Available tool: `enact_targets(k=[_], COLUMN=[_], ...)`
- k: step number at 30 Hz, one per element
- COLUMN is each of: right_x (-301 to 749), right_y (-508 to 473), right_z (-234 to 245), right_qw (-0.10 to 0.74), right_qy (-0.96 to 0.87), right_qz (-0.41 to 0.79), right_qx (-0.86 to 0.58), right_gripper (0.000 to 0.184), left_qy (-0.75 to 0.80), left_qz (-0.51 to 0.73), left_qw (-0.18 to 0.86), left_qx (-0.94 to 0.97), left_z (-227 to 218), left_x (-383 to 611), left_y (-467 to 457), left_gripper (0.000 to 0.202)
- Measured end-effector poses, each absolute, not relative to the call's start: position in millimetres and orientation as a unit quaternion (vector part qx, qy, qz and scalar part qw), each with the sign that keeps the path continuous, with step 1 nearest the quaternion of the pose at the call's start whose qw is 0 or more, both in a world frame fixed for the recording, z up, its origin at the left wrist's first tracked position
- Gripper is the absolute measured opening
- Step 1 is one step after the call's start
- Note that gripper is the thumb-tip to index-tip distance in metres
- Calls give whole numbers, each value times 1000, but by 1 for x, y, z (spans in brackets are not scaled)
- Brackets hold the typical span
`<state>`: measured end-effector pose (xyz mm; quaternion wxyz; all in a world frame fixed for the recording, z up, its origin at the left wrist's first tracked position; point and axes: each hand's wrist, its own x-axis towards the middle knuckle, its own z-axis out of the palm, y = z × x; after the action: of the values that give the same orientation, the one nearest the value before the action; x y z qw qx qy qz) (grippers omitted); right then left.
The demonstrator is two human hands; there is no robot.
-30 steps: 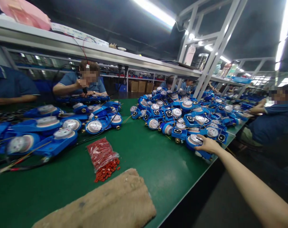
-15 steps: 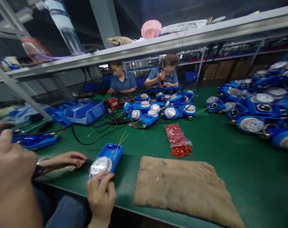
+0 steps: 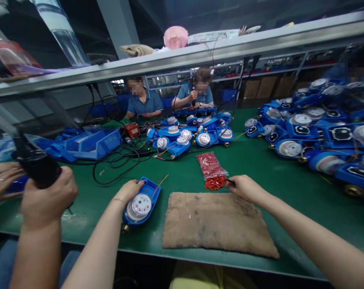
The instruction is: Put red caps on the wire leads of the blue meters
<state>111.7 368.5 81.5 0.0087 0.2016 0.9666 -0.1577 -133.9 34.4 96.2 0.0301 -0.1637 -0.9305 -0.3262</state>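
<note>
A blue water meter [image 3: 141, 204] with a white round dial and thin loose wires lies on the green table. My left hand [image 3: 129, 190] holds its upper left edge, the fingertips over the rim of the blue housing. My right hand [image 3: 242, 187] is closed around a small dark tool [image 3: 230, 182], whose kind I cannot make out. The tool's tip is at a heap of small red parts [image 3: 215, 183], which spill from the mouth of a clear plastic bag [image 3: 210, 163]. Below the heap lies a brown cloth mat [image 3: 215, 224].
To my left, a co-worker's hand [image 3: 48, 196] grips a black power tool [image 3: 39, 164]. Piles of blue meters [image 3: 302, 120] stand at the right and more meters [image 3: 182, 138] at the back. Cables [image 3: 116, 160] and blue bins [image 3: 94, 144] lie back left. A shelf [image 3: 170, 60] crosses above.
My right hand has come into view at the red parts. My left hand has moved from the meter's near end to its upper left edge. The co-worker's power tool has appeared at the left.
</note>
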Motion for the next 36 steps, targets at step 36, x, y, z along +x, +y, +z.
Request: enact_targets(k=[36], right_x=[131], right_y=[254], right_z=[108], right_qw=[-164], right_qy=[689], right_qz=[-684], right_qx=[175], right_gripper=[24], left_qy=[-857], left_qz=[-182], left_qw=[320], left_qx=[-362], left_z=[104], left_x=[60], left_y=[99], left_gripper=[25])
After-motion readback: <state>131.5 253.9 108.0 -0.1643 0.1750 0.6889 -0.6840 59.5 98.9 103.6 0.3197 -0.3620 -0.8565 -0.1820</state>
